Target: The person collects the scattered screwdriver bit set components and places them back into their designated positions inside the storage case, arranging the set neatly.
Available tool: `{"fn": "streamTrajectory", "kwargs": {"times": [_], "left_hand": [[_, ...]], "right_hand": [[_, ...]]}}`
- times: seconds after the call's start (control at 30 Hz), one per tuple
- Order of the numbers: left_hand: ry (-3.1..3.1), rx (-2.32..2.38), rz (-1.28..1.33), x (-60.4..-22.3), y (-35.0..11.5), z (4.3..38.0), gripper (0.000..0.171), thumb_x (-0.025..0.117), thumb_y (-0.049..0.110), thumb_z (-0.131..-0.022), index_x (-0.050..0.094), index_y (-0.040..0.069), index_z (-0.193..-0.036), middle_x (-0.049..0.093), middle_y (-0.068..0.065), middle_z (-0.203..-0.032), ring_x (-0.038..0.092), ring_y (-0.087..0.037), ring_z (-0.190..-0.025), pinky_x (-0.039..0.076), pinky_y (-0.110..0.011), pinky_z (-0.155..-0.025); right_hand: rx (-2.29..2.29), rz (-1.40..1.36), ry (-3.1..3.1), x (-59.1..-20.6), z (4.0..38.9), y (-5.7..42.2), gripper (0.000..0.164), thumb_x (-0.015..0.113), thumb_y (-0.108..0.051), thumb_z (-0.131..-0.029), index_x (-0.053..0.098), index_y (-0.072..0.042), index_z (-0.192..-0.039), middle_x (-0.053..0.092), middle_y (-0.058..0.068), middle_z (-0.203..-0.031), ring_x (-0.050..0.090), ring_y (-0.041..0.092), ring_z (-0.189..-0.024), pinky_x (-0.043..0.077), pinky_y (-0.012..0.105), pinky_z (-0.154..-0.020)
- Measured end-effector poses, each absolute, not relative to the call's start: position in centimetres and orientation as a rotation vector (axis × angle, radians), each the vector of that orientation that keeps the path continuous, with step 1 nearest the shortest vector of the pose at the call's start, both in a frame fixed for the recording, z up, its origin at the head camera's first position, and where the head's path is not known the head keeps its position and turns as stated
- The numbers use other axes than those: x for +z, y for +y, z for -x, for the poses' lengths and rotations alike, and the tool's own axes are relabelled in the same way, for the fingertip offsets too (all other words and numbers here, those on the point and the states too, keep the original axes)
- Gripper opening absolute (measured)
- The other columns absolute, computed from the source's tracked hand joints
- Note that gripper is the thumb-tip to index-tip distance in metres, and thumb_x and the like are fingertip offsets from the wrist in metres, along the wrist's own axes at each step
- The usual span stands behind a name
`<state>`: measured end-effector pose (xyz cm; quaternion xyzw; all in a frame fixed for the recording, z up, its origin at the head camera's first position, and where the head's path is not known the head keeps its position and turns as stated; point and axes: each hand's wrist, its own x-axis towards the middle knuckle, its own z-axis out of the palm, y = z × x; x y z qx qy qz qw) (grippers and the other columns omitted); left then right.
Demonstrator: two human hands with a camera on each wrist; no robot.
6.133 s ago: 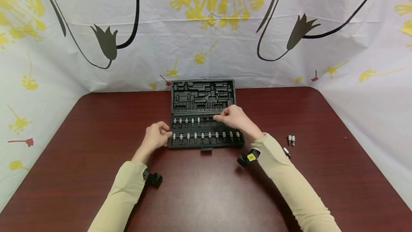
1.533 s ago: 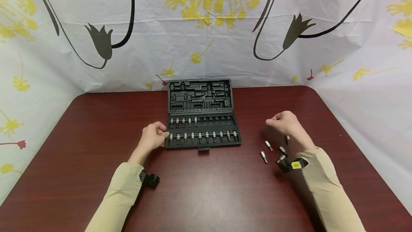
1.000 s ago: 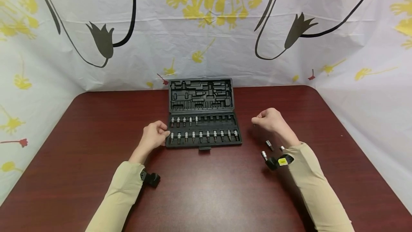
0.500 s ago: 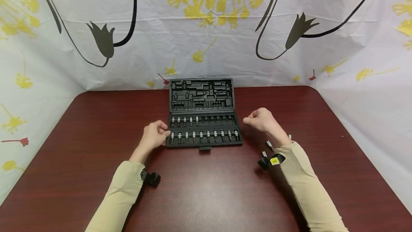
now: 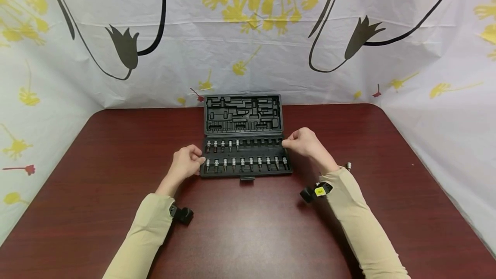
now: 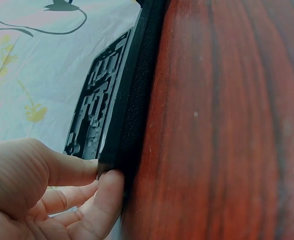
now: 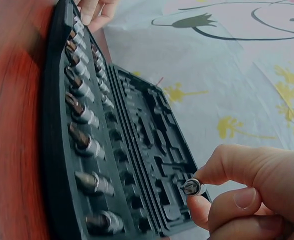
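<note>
A black bit socket case (image 5: pixel 248 155) lies with its lid (image 5: pixel 243 114) up at the back of the table. Bit sockets (image 5: pixel 246 165) line the whole front row. In the rear row they fill only the left part, and dark slots (image 7: pixel 121 155) show on the right. My left hand (image 5: pixel 186 162) pinches the case's left edge between thumb and fingers, as the left wrist view shows. Between thumb and index finger my right hand (image 5: pixel 306 143) holds a bit socket (image 7: pixel 192 186), its tip facing the right wrist camera. That hand is at the rear row's right end.
A loose bit socket (image 5: pixel 348 166) stands out beside the right sleeve on the brown table (image 5: pixel 248 236). My right forearm hides the spot where other loose ones lay. A patterned white cloth (image 5: pixel 174 68) hangs behind the table.
My right hand took up a bit socket among the loose ones on the right and has carried it left to the case. The left hand stays at the case's edge.
</note>
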<state>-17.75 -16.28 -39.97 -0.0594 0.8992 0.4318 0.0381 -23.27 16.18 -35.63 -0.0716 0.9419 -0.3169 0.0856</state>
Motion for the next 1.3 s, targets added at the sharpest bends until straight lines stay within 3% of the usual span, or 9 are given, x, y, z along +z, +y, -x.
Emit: {"fn": "streamTrajectory", "kwargs": {"times": [0.37,0.97,1.17,1.3], "left_hand": [[2.747,1.322,0.212,-39.9,-16.2,17.8,0.014,0.063,0.004,-0.087,0.059,-0.003,-0.098,0.06,-0.013,-0.076,0.059,-0.013,-0.05,0.056,-0.029,-0.05],[2.75,1.321,0.191,-39.9,-16.3,17.8,0.014,0.063,0.004,-0.087,0.059,-0.004,-0.099,0.063,-0.014,-0.076,0.059,-0.013,-0.048,0.056,-0.031,-0.051],[2.758,1.321,0.184,-40.0,-16.3,17.9,0.014,0.063,0.004,-0.087,0.059,-0.004,-0.098,0.062,-0.013,-0.076,0.059,-0.013,-0.049,0.056,-0.031,-0.051],[2.762,1.315,0.185,-39.9,-16.3,17.8,0.014,0.063,0.004,-0.087,0.059,-0.003,-0.098,0.062,-0.014,-0.076,0.059,-0.013,-0.048,0.056,-0.03,-0.05]], "right_hand": [[-0.992,0.251,2.743,-35.5,23.3,14.2,0.027,0.059,-0.017,-0.081,0.056,-0.006,-0.056,0.035,-0.008,-0.045,0.029,0.008,-0.046,0.029,0.023,-0.05],[-1.042,0.247,2.681,-35.6,23.5,11.5,0.035,0.059,-0.016,-0.083,0.049,-0.012,-0.05,0.031,-0.008,-0.043,0.022,0.007,-0.044,0.025,0.022,-0.048],[-1.113,0.237,2.622,-35.8,23.6,10.8,0.042,0.058,-0.013,-0.084,0.037,-0.014,-0.047,0.023,-0.007,-0.045,0.014,0.009,-0.046,0.018,0.024,-0.049],[-1.118,0.233,2.607,-35.8,23.8,10.2,0.044,0.058,-0.013,-0.085,0.035,-0.015,-0.047,0.021,-0.006,-0.046,0.013,0.009,-0.046,0.02,0.025,-0.05]]}}
